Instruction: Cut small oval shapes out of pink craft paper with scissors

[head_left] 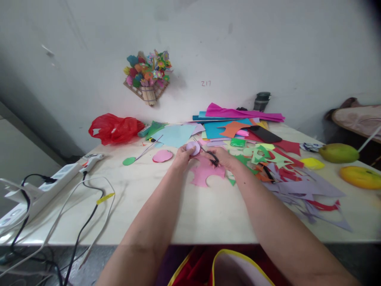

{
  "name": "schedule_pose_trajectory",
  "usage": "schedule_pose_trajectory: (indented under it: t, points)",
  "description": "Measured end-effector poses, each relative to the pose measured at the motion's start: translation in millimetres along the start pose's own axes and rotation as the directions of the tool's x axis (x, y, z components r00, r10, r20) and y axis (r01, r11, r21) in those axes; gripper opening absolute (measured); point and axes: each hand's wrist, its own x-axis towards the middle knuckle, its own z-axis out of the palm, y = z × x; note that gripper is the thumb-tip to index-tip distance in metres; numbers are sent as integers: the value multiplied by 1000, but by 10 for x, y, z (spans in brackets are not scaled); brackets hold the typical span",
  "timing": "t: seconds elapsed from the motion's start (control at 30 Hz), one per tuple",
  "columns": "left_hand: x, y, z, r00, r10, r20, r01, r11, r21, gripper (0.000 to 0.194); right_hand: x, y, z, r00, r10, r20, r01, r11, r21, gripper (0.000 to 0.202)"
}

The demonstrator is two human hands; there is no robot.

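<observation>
Between the fingers of my left hand (181, 155) is a small round piece of light purple paper (193, 148). My right hand (222, 157) is closed round the black handles of a pair of scissors (213, 158), whose blades point up and left toward the purple piece. Whether the blades touch the paper I cannot tell. Under both hands lies a pink sheet (205, 173) with curved cut-outs along its edge. To the left are a pink round piece (162, 155) with red showing beneath it, and a green disc (129, 161).
Coloured scraps (297, 186) spread across the right side, near a black phone (264, 134) and two mango-like fruits (338, 153). A red plastic bag (116, 129) sits at the back left. A power strip (56, 182) with loose cables runs along the left edge.
</observation>
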Motion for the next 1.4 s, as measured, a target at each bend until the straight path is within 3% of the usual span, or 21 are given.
schedule_pose_trajectory:
  t: [0.47,0.93,1.4]
  points:
    - [4,6,3,1000,1,-10,-2,997,-83,27,26,20,-19,1000,2,19,-1,1000,-8,35]
    - [13,-3,-13,1000,-2,17,3,999,-54,27,45,44,-23,1000,-9,3,9,997,-74,36]
    - [-11,29,1,999,2,45,1,998,-61,22,24,12,-7,1000,-16,-8,16,1000,-27,32]
